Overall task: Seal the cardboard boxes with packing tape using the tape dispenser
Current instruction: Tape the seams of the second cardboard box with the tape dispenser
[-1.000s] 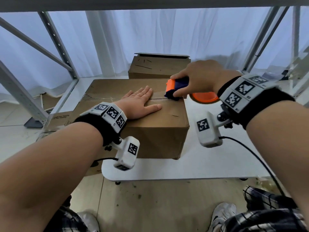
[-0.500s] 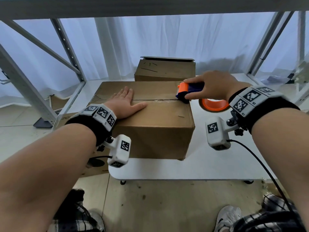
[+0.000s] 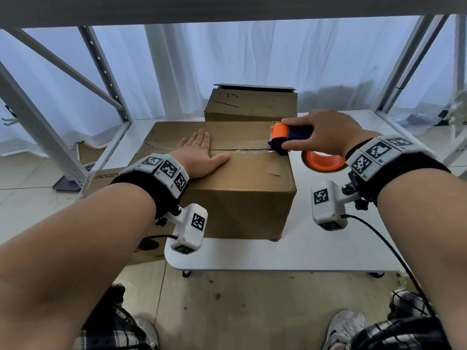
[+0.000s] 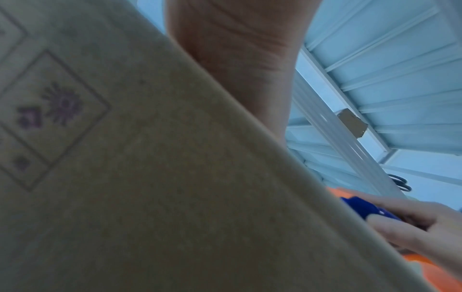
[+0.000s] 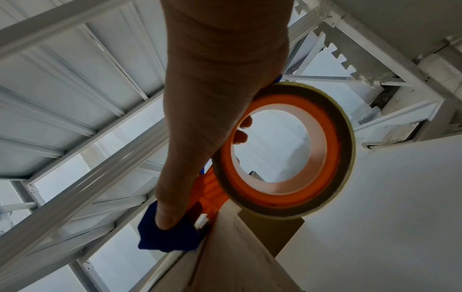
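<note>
Soft, cool daylight filters through the white curtains (image 3: 252,59) at the back, leaving the head view evenly lit, with the frame posts (image 3: 101,72) bowing at the edges. The cardboard box (image 4: 150,177) fills the left wrist view, dim and blurred. The right wrist view is brighter, backlit, its tape roll (image 5: 287,150) soft-edged.

No legible text on anything.

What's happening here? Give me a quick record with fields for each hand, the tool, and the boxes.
left hand: flat on top of the front box, beside the seam
right hand: grips the tape dispenser
tape dispenser: head at the box's right edge, on the seam
tape: clear strip along the seam
back box: behind, top flap raised
table: white
</note>
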`<act>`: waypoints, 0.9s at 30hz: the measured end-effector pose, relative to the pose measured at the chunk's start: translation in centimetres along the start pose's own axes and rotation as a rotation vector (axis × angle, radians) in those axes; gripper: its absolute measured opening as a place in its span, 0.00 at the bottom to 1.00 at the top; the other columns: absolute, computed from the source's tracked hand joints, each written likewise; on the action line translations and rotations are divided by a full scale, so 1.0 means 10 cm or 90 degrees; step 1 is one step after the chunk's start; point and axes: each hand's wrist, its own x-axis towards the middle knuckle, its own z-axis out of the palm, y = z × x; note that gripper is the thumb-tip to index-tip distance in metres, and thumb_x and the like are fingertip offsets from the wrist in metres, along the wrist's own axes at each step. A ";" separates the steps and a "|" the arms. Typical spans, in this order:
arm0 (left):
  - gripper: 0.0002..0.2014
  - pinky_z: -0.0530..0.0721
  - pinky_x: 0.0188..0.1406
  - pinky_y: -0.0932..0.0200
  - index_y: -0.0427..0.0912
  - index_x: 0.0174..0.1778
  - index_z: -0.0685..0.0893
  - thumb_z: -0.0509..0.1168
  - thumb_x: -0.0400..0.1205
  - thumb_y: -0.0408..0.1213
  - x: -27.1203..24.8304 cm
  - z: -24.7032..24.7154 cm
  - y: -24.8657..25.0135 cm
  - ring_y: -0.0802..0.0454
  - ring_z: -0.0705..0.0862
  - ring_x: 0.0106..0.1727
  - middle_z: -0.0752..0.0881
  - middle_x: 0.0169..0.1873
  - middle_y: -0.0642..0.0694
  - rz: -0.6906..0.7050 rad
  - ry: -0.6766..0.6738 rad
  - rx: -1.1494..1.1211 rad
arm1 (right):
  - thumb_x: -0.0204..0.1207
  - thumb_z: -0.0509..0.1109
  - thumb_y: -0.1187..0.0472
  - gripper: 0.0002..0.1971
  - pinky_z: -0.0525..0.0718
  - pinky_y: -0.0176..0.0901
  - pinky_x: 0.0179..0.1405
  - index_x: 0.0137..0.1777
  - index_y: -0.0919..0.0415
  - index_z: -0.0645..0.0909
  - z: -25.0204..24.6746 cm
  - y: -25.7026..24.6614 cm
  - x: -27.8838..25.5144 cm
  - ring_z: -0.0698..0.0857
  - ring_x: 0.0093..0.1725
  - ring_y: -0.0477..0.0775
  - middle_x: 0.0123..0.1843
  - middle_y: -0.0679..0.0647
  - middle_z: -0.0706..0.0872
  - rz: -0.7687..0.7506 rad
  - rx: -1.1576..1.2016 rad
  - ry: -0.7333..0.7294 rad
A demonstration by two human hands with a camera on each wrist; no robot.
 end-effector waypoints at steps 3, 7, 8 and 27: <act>0.43 0.38 0.81 0.53 0.42 0.84 0.39 0.41 0.81 0.68 0.00 0.03 0.20 0.53 0.40 0.84 0.38 0.83 0.46 0.054 -0.007 0.005 | 0.68 0.63 0.27 0.33 0.76 0.47 0.50 0.74 0.33 0.70 0.06 0.04 -0.01 0.76 0.51 0.48 0.48 0.44 0.76 0.007 0.024 0.019; 0.44 0.38 0.82 0.53 0.43 0.84 0.39 0.41 0.81 0.69 0.02 0.03 0.49 0.53 0.39 0.84 0.38 0.83 0.46 0.095 -0.015 0.006 | 0.68 0.63 0.27 0.33 0.75 0.48 0.51 0.74 0.32 0.69 0.09 0.07 0.00 0.75 0.51 0.48 0.48 0.46 0.76 0.006 0.032 0.028; 0.43 0.38 0.81 0.53 0.43 0.84 0.39 0.42 0.81 0.69 0.04 0.03 0.56 0.53 0.39 0.84 0.38 0.83 0.46 0.100 -0.017 0.004 | 0.68 0.63 0.26 0.33 0.76 0.48 0.51 0.74 0.32 0.69 0.10 0.08 0.01 0.75 0.52 0.48 0.49 0.46 0.77 0.007 0.032 0.028; 0.42 0.38 0.81 0.56 0.47 0.84 0.40 0.44 0.80 0.69 0.08 0.06 0.73 0.56 0.40 0.83 0.40 0.84 0.49 0.168 -0.011 -0.007 | 0.68 0.65 0.28 0.33 0.80 0.50 0.50 0.74 0.33 0.70 -0.08 0.05 -0.02 0.77 0.49 0.47 0.47 0.41 0.76 -0.029 0.010 -0.010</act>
